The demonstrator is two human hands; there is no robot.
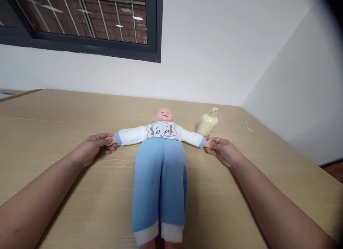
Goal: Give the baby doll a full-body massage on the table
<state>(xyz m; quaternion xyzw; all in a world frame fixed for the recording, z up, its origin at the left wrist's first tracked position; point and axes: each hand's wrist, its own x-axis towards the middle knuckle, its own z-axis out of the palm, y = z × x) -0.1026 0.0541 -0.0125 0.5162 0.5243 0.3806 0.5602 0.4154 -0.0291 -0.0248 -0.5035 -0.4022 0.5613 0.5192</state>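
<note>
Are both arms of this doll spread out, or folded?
Spread: on the doll, both white sleeves reach out sideways; the person's left hand and right hand each hold one doll hand.

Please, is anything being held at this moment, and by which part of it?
The doll, by both its hands: left hand holds one, right hand the other.

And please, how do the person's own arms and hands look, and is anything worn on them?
The left hand and right hand are ungloved. The left forearm and right forearm taper towards the wrists; no sleeve, watch or bracelet shows. Parts of both hands are hidden, so rings cannot be fully ruled out.
</note>
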